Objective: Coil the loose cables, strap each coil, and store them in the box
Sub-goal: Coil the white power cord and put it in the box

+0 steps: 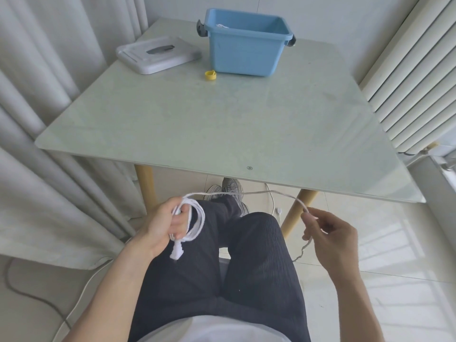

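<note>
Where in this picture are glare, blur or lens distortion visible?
Head view: window glare on the glossy floor; wide-angle lens bends the table edges and radiator; the plug under the left hand looks blurred; the blue box is sharp.

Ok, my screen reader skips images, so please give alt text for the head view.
Seated person's left hand holds a white cable coil; right hand pinches the loose end. On the table: open blue box, white lid, yellow strap.

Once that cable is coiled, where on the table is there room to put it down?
The table's whole near half is bare, from the yellow strap to the front edge. It is crowded only at the far end, with the white lid and blue box.
</note>
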